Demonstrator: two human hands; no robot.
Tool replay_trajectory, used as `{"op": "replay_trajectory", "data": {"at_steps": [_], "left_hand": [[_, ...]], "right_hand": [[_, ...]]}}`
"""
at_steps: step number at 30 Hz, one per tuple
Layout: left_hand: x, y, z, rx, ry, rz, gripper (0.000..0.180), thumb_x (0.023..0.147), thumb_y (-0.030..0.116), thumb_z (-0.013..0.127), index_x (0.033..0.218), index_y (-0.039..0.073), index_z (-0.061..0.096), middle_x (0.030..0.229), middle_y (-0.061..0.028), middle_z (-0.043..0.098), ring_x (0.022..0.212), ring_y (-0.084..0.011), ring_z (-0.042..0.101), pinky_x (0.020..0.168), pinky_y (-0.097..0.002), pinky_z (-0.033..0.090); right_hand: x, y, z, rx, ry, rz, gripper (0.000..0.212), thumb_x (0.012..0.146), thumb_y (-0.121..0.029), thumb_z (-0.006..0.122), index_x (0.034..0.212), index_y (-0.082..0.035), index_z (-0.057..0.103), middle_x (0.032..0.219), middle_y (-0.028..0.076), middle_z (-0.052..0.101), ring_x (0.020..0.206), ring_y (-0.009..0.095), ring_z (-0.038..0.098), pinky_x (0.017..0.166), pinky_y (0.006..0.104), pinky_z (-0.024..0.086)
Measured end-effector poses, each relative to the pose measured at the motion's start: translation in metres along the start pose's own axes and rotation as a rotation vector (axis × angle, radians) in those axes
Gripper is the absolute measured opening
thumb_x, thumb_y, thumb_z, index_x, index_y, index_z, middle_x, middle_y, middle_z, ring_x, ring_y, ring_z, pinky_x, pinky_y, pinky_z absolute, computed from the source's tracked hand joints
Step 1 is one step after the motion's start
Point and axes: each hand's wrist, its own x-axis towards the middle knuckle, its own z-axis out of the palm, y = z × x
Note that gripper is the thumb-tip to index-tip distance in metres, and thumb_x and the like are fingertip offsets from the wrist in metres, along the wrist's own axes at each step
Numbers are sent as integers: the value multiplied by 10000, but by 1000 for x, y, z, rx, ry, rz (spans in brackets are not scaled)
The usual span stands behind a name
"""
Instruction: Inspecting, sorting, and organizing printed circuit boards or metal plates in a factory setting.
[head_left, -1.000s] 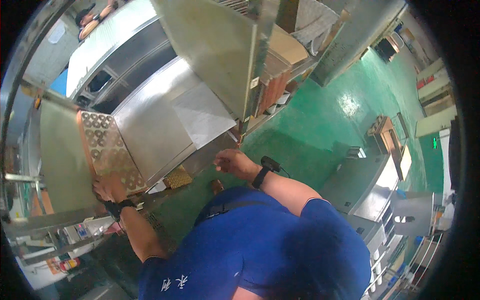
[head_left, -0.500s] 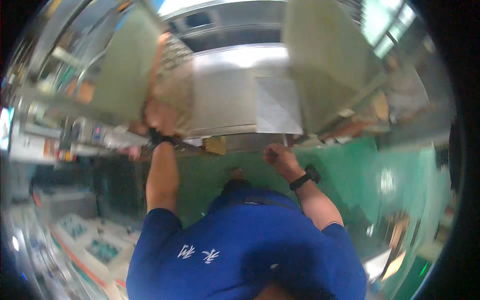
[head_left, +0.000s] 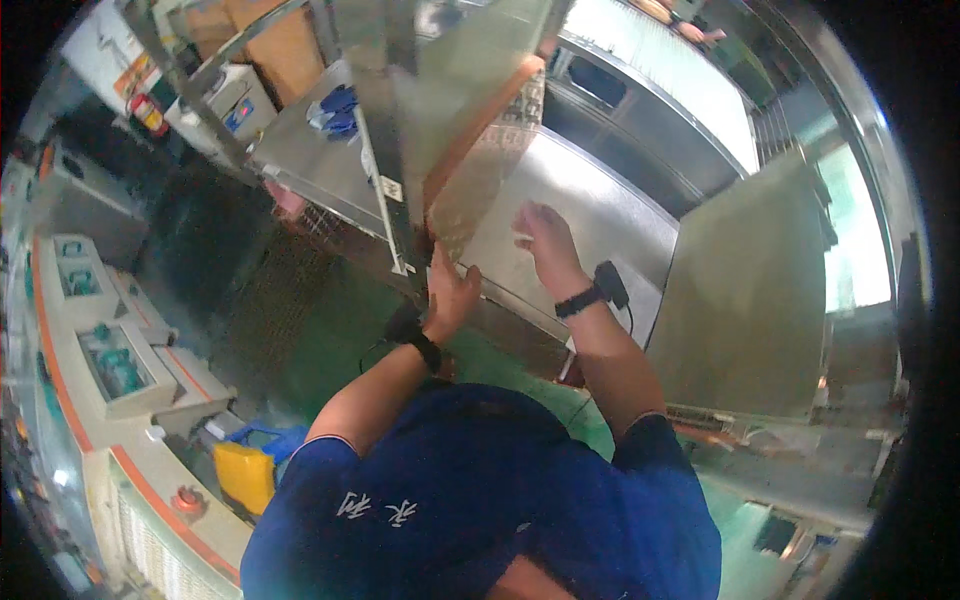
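My left hand (head_left: 452, 292) is at the near lower end of a leaning, patterned brownish board (head_left: 475, 195). Its fingers stretch upward along the board's edge, the thumb stands apart, and it seems to touch without gripping. Just behind that board runs a copper-coloured edge (head_left: 480, 125), next to a greenish upright panel (head_left: 455, 65). My right hand (head_left: 545, 240) hovers over the steel tabletop (head_left: 610, 215), to the right of the board. Its fingers are loosely spread and slightly blurred, with nothing seen in them. Both wrists wear black bands with small dark boxes.
On the right leans a stack of large greenish panels (head_left: 750, 290). A metal post (head_left: 385, 190) rises left of the board, with a steel side table (head_left: 300, 150) bearing a blue cloth (head_left: 335, 110). Cream machinery (head_left: 115, 370) and a yellow container (head_left: 243, 475) stand lower left. Another person's hand (head_left: 692, 33) shows at the top.
The view has turned to the left. My right hand has risen from above the floor to over the tabletop, closer to the board. My left hand remains by the board's near end.
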Motion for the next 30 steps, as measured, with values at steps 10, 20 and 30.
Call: {"op": "replay_trajectory", "data": {"at_steps": [10, 20, 30], "left_hand": [[-8, -1, -11, 135, 170, -13, 764, 788, 71, 618, 1461, -43, 275, 1342, -302, 451, 1270, -489, 406, 1067, -470, 380], [1, -2, 30, 233, 417, -190, 795, 769, 83, 648, 1454, -75, 277, 1387, -314, 374, 1296, -468, 396, 1078, -459, 387], [13, 5, 33, 228, 446, -221, 802, 740, 93, 695, 1432, -64, 323, 1240, -281, 432, 1089, -437, 469, 950, -465, 423]], "right_hand": [[122, -28, 77, -1162, -132, -1095, 587, 881, -303, 653, 1344, 15, 483, 1449, 256, 425, 1361, 410, 381, 1106, 499, 332], [112, -32, 56, -1450, -357, -1039, 784, 839, -475, 673, 1420, -18, 412, 1481, 210, 395, 1361, 383, 380, 1070, 514, 325], [102, -58, 45, -1481, -382, -1074, 780, 769, -468, 744, 1379, -56, 487, 1326, 152, 502, 1226, 347, 456, 1019, 497, 368]]}}
